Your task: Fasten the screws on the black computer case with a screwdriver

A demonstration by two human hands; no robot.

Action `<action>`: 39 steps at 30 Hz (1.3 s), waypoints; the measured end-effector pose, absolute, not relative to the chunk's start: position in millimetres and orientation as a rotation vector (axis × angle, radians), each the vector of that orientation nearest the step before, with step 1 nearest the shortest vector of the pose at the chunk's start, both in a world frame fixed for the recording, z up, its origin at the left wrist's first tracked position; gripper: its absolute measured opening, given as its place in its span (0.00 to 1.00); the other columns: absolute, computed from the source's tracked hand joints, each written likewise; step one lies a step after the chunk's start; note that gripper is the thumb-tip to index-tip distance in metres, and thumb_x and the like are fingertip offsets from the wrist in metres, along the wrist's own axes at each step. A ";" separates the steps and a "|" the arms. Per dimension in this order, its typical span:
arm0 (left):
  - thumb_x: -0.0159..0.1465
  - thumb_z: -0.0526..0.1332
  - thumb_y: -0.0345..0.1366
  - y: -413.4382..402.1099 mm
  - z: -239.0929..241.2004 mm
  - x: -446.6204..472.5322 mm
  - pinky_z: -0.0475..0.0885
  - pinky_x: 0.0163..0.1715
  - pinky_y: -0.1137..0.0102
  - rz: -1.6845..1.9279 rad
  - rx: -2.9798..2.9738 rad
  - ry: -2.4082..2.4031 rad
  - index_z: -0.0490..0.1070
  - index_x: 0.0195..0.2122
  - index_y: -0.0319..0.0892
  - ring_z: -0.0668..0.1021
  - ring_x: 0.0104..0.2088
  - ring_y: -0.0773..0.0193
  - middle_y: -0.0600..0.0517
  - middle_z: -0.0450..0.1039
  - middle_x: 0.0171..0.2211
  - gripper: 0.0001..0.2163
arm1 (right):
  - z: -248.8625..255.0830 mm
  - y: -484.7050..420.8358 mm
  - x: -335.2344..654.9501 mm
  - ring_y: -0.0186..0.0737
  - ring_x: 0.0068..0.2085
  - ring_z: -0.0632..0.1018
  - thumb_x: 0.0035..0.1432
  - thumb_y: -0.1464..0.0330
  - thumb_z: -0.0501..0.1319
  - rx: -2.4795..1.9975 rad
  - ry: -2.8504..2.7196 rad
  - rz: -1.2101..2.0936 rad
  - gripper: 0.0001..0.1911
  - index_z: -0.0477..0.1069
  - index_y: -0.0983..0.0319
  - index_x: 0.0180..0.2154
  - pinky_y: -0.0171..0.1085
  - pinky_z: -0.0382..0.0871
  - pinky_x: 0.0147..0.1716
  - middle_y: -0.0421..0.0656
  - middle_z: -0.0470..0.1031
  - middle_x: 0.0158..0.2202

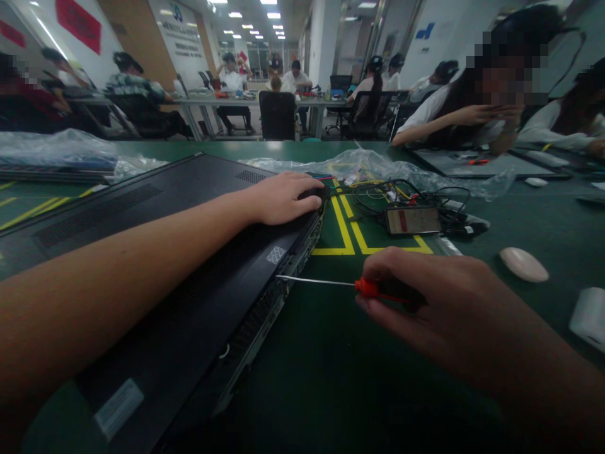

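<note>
A black laptop point(155, 227) lies upside down on the green mat, its bottom cover facing up. My left hand point(283, 197) rests palm down on its far corner, fingers curled over the edge. My right hand point(425, 296) is closed around a screwdriver point(340, 284) with a red and black handle. The thin metal shaft points left, and its tip touches the laptop's side edge close to a small grey sticker point(276, 255).
A phone point(413, 221) lies among tangled cables point(420, 195) and clear plastic bags point(378, 167) inside yellow floor-tape marks point(347, 233). A white oval object point(524, 263) and a white box point(588, 315) sit to the right. Other people work at tables behind and at right.
</note>
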State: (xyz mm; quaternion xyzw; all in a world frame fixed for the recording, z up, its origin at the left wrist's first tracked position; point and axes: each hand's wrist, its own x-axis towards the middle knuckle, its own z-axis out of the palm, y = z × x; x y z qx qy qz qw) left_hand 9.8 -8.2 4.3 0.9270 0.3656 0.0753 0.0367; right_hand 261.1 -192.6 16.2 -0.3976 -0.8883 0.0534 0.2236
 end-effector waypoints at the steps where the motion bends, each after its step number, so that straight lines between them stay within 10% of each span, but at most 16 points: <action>1: 0.77 0.48 0.51 -8.6 4.8 9.9 0.61 0.77 0.54 0.232 2.843 1.123 0.68 0.73 0.38 0.72 0.73 0.48 0.39 0.71 0.74 0.31 | 15.9 -192.6 261.4 0.37 0.26 0.76 0.64 0.72 0.62 -1.095 -2.450 0.147 0.04 0.75 0.58 0.39 0.35 0.61 0.25 0.39 0.79 0.30; 39: 0.77 0.48 0.51 -8.0 2.4 8.8 0.62 0.77 0.54 0.267 2.859 1.116 0.69 0.73 0.38 0.72 0.74 0.49 0.40 0.72 0.74 0.31 | 18.6 -195.1 264.4 0.42 0.30 0.81 0.69 0.67 0.64 -1.158 -2.472 0.173 0.05 0.79 0.58 0.41 0.38 0.66 0.28 0.42 0.85 0.33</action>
